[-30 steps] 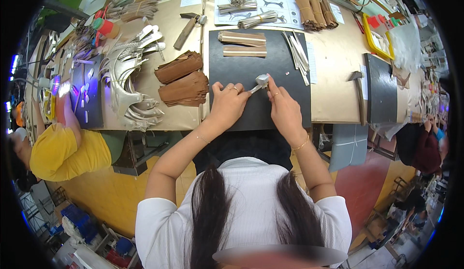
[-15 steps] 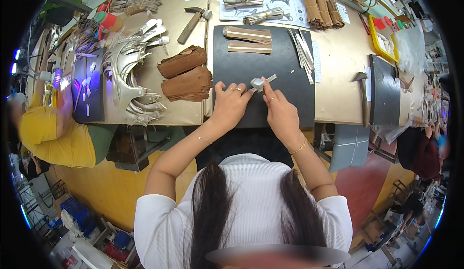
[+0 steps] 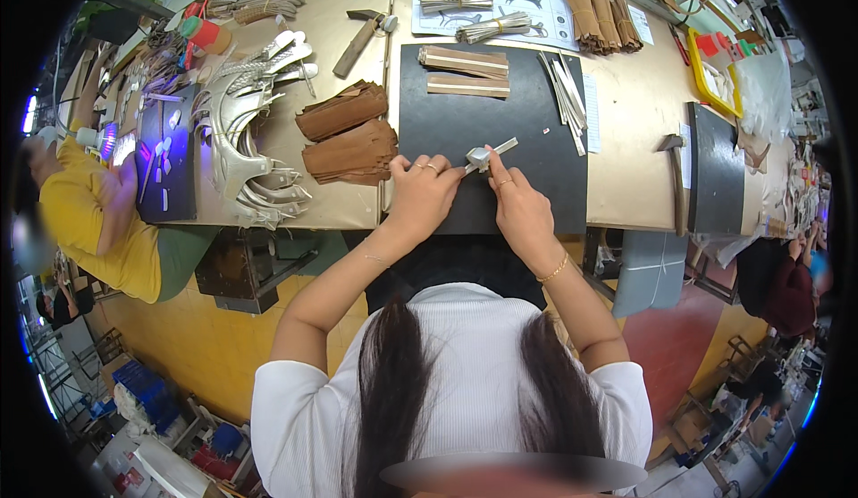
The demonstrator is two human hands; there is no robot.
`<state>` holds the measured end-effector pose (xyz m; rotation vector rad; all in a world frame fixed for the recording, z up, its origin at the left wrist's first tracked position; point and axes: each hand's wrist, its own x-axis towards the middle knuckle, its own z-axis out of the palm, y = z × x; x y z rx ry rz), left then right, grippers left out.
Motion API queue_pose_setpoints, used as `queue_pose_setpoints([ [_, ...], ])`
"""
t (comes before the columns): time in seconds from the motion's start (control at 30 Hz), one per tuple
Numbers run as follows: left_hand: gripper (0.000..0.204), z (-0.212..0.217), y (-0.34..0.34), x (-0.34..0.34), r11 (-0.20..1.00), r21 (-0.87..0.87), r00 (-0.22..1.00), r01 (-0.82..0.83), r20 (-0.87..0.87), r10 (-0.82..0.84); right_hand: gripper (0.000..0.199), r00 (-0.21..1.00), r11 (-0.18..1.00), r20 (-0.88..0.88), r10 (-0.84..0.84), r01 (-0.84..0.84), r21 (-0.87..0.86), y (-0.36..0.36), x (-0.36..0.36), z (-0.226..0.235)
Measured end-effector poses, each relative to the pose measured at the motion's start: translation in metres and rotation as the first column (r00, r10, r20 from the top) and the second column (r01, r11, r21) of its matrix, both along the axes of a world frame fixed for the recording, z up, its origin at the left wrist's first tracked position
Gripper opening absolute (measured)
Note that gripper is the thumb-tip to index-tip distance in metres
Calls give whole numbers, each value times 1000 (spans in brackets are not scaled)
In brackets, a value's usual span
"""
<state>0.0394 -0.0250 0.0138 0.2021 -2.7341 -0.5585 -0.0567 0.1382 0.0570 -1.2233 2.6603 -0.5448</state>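
Long tan workbench (image 3: 626, 140); yellow floor (image 3: 170, 337) beneath, red patch (image 3: 670, 346) at right.

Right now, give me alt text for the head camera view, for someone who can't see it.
Seen from above, a person's left hand and right hand together hold a small silvery strip over a dark mat on a tan workbench. Stacks of brown pieces lie to the left, a hammer to the right, and a co-worker's yellow sleeve shows at the far left.

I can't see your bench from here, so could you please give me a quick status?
Left hand and right hand both pinching one small silver strip. Held just above the dark mat. Nothing in the way.
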Motion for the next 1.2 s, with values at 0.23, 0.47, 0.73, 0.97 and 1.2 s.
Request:
queue_pose_setpoints([
  [0.23, 15, 2, 1, 6, 999, -35, 1000, -11, 8, 12, 49, 1000, 997, 17, -3, 5, -80, 3, -2, 6],
  [0.47, 13, 1, -5, 6, 960, 266, 995, -92, 60, 79, 49, 999, 999, 36, 15, -16, 47, 0, 1, 4],
  [0.73, 10, 1, 2, 10, 1000, -24, 999, -20, -30, 19, 49, 993, 996, 106, 60, -52, -79, 1, 10, 8],
  [0.97, 11, 1, -6, 11, 970, 234, 998, -68, 32, 62, 47, 999, 1000, 27, 25, -25, -12, 3, -2, 7],
  [1.2, 8, -2, -1, 14, 997, 51, 997, -49, -61, 52, 47, 995, 997, 75, 62, -58, -56, -1, 13, 7],
])
